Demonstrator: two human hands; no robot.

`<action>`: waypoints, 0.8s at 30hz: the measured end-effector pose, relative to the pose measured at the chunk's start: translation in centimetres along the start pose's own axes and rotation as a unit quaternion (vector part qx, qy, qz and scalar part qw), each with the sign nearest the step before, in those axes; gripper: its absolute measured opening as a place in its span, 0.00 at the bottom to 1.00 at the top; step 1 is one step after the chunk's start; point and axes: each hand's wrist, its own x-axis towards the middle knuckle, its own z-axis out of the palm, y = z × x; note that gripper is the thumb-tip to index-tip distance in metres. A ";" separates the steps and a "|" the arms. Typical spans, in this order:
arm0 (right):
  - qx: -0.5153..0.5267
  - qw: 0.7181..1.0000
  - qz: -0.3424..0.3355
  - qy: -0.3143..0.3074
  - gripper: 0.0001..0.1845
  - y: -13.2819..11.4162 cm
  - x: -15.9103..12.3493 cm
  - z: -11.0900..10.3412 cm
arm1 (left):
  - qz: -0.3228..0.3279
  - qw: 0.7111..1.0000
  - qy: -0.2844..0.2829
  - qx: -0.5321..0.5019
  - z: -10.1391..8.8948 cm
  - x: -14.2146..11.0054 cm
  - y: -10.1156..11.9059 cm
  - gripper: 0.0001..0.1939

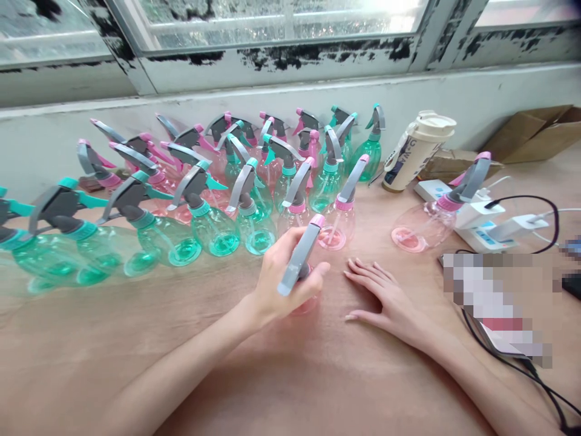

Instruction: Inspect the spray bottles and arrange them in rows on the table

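Note:
My left hand is wrapped round the neck of a pink spray bottle that stands upright on the table. Its grey and pink trigger head rises between thumb and fingers; the fingers hide most of the bottle's body. To the right, my right hand rests on the tabletop with fingers stretched out, holding nothing. Just beyond my hands stands another pink spray bottle. A separate pink spray bottle is farther right, beside a power strip. Green spray bottles line up on the left.
Several more pink and green bottles crowd toward the wall under the window. A cream tumbler stands behind, near a brown cardboard box. At right are a power strip with chargers, black cables and a blurred-out device.

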 end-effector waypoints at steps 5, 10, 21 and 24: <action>0.018 1.000 0.011 0.002 0.37 -0.1 0.3 -0.1 | 0.028 0.999 -0.007 -0.025 0.0 -0.7 -0.3 0.25; 0.085 0.995 0.050 0.009 0.31 -1.1 0.4 -2.0 | -0.016 0.999 -0.015 -0.027 1.4 -0.5 0.5 0.20; 0.122 0.972 0.112 0.167 0.31 -5.6 -0.6 -4.2 | 0.019 0.993 -0.051 -0.104 9.2 1.9 2.6 0.20; 0.088 0.973 0.125 0.171 0.28 -4.0 -1.1 -4.9 | 0.031 0.990 -0.099 -0.099 10.0 2.1 2.6 0.27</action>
